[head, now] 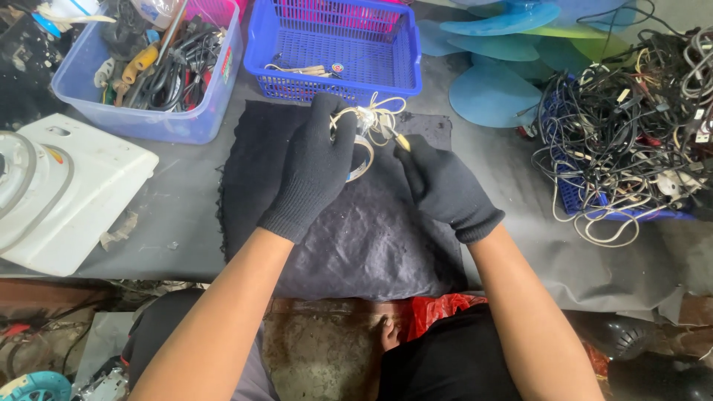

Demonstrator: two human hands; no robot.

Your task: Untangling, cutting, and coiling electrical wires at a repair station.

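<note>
Both my hands wear black knit gloves and work over a dark cloth (356, 238) spread on the table. My left hand (312, 167) grips a small round part with a metal ring (362, 160) and cream wires looped on top (379, 119). My right hand (444, 186) pinches a thin yellow-tipped wire end (402, 141) that runs from that part. The part's far side is hidden behind my left fingers.
A blue mesh basket (334, 52) with a few small pieces stands just beyond the cloth. A pale blue tub (141, 74) of tools and cables is at the back left, a white plastic housing (67, 193) at the left, blue fan blades (490, 67) and a tangle of cables (631, 126) at the right.
</note>
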